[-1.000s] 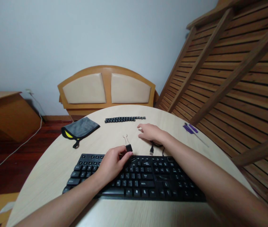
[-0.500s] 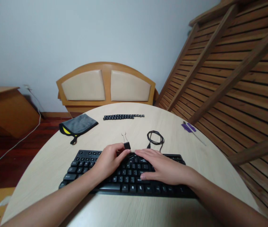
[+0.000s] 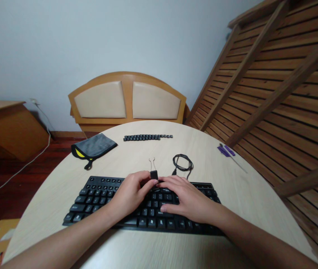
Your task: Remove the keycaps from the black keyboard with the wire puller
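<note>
A black keyboard (image 3: 84, 198) lies across the near part of the table, bare of keycaps in at least part of its top rows. My left hand (image 3: 129, 192) rests over its middle, thumb and fingers closed on a keycap puller (image 3: 153, 175) with a black handle and two thin wire prongs. The prongs point up and away from the keys. My right hand (image 3: 185, 196) lies on the keys just to the right, thumb spread from the fingers, its fingertips close to the puller. Both hands hide part of the keys.
Removed keycaps (image 3: 142, 138) stand in rows at the back of the round table (image 3: 248, 209). A coiled cable (image 3: 183, 162) lies behind the keyboard. There is a grey cloth (image 3: 95, 146) at left and a purple-handled tool (image 3: 226, 150) at right.
The keyboard has slid a little to the left under my hands. The puller has turned more upright and come closer to my right fingertips, and my right hand has shifted slightly left.
</note>
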Demonstrator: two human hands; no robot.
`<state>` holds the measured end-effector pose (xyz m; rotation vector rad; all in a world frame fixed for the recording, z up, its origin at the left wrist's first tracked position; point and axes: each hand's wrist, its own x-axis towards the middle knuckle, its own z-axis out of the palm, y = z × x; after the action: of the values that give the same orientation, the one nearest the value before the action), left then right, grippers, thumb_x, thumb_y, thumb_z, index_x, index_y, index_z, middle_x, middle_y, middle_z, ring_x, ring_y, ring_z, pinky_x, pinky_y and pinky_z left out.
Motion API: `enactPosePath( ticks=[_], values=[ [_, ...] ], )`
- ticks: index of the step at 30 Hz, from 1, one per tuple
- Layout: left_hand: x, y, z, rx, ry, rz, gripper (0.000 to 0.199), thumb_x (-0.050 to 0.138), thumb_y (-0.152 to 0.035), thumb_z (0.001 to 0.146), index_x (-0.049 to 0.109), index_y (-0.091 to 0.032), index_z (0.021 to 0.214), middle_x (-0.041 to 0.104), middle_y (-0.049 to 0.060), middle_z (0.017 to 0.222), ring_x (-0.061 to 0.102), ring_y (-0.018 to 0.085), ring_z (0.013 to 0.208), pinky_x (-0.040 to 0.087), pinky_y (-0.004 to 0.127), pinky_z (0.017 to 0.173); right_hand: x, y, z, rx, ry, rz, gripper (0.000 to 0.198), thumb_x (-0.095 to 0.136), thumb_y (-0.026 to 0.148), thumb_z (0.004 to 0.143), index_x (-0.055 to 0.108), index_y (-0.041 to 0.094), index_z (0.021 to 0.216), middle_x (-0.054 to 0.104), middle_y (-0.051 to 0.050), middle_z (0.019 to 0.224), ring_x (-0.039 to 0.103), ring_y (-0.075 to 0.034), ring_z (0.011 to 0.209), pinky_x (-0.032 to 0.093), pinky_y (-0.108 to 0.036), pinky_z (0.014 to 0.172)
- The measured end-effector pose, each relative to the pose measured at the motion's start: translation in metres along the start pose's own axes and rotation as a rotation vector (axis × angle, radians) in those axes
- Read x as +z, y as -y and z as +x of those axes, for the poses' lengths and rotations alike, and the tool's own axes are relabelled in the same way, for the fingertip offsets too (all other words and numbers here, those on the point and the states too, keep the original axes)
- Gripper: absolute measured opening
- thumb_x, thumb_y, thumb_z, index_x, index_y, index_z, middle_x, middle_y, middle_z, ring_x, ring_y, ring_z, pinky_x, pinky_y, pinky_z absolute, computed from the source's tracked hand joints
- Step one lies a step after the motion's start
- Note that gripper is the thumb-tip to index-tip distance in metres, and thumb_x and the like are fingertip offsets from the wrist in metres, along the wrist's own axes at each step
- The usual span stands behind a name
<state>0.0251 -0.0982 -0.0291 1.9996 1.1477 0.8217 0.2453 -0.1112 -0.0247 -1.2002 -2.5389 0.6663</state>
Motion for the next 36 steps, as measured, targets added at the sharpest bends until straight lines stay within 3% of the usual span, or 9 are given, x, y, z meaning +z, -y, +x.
enactPosePath(
  ticks=[7,13,19,24,31,36],
  values=[
    [-0.001,0.003,0.002,0.022,-0.033,0.04,0.032,0.05,-0.035,0.095,0.053,-0.017,0.069,0.054,-0.003,0.065,0.048,0.014,0.064,0.035,0.025,0.06,-0.001,0.0,0.0,-0.014,-0.022,0.046,0.057,0.066,0.055,0.081,0.057,0.026,0.13,0.051,-0.008,0.142,0.043,-0.028,0.13,0.031,-0.048,0.109],
    [-0.003,0.005,0.003,0.037,0.026,0.031,0.028,0.049,-0.033,0.095,0.059,-0.017,0.073,0.057,-0.001,0.069,0.05,0.015,0.067,0.037,0.025,0.063,0.0,0.0,0.001,-0.015,-0.031,0.045,0.056,0.067,0.054,0.081,0.057,0.026,0.128,0.054,-0.006,0.139,0.045,-0.027,0.128,0.034,-0.045,0.107],
    [-0.005,0.001,0.001,0.09,0.071,0.158,0.029,0.052,-0.032,0.095,0.059,-0.017,0.07,0.057,0.0,0.068,0.052,0.016,0.067,0.038,0.026,0.062,0.001,0.0,0.0,-0.021,-0.053,0.039,0.05,0.066,0.053,0.082,0.06,0.023,0.122,0.056,-0.007,0.136,0.047,-0.026,0.125,0.036,-0.044,0.106],
    [-0.003,-0.002,-0.001,0.18,0.101,0.204,0.025,0.048,-0.031,0.097,0.063,-0.018,0.082,0.062,0.003,0.079,0.057,0.018,0.077,0.041,0.028,0.069,-0.001,0.004,0.005,-0.025,-0.081,0.069,0.031,0.059,0.041,0.091,0.062,0.023,0.116,0.06,-0.007,0.13,0.049,-0.024,0.122,0.036,-0.042,0.105],
    [-0.001,0.002,0.003,0.076,0.017,0.197,0.03,0.051,-0.032,0.095,0.053,-0.017,0.069,0.058,0.0,0.066,0.053,0.016,0.064,0.034,0.026,0.059,-0.006,0.013,0.024,-0.025,-0.09,0.039,0.015,0.061,0.032,0.09,0.065,0.019,0.097,0.066,-0.008,0.102,0.057,-0.024,0.102,0.044,-0.039,0.092],
    [0.0,0.004,0.004,0.058,0.021,0.12,0.029,0.05,-0.032,0.094,0.055,-0.017,0.069,0.055,-0.002,0.062,0.05,0.015,0.062,0.033,0.024,0.058,-0.002,0.011,0.029,-0.038,-0.091,0.075,0.011,0.063,0.029,0.089,0.064,0.019,0.093,0.064,-0.007,0.103,0.057,-0.022,0.104,0.044,-0.036,0.092]
  ],
)
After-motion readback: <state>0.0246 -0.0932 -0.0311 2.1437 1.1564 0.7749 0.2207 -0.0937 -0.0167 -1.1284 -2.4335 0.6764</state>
